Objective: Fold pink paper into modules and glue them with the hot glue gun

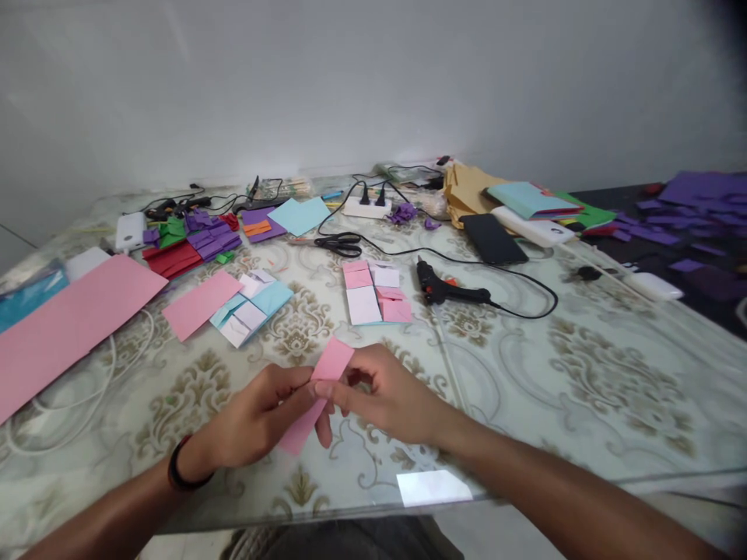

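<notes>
A narrow strip of pink paper (334, 359) is held at its middle between both hands, tilted above the table near its front edge. My left hand (265, 416) pinches it from the left, a dark band round the wrist. My right hand (379, 393) grips it from the right, thumb on the strip's face. Beyond the hands lie a folded pink-and-white paper square (378, 294) and a light blue-and-white one (250, 307). A pink paper piece (201, 303) touches the blue one.
A black glue gun (449, 289) with a trailing cord lies right of centre. Scissors (338, 244), a power strip (366, 207) and a black phone (493, 239) are farther back. A large pink sheet (75, 327) and a white cable (87, 404) lie left; purple strips (700, 206) are at far right.
</notes>
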### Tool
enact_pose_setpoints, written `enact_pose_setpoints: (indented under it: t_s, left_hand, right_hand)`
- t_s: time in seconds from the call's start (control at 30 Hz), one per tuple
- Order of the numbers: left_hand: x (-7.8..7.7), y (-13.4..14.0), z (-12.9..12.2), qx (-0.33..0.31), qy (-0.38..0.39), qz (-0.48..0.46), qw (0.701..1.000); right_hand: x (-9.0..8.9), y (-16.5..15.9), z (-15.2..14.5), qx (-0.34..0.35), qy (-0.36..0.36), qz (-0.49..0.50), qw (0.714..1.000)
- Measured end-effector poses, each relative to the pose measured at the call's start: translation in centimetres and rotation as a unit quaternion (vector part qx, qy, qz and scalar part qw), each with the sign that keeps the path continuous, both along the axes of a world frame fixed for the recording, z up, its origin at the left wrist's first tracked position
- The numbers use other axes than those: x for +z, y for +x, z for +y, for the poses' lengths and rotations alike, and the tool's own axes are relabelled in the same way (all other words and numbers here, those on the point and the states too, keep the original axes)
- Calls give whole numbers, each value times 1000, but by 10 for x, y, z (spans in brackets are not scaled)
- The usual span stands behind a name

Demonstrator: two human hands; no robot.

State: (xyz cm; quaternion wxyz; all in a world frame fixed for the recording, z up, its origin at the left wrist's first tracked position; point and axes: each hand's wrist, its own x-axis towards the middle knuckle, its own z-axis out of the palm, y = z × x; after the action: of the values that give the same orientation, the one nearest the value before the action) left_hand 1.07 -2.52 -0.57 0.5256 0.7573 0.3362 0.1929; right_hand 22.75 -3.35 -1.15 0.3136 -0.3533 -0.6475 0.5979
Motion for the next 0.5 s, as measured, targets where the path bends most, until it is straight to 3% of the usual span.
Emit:
enact_pose_setpoints:
  t_s: [0.17,0.27,0.37,0.43,0.5]
  left_hand:
    - [6,-2,1,-31,-38,28,998]
    - [9,-3,3,-21,-53,38,998]
    - [7,-4,5,2,-75,21,997]
    - [5,-4,6,16,-74,14,997]
    - [2,-4,5,18,-63,21,998]
  right_hand:
    - [-5,6,7,-39,17,2,999]
    - [-5,17,19,-135,8,60,989]
    - [-4,26,28,-236,31,136,962]
    - [-3,25,29,-220,24,128,967]
    - [-4,19,25,-140,-14,80,987]
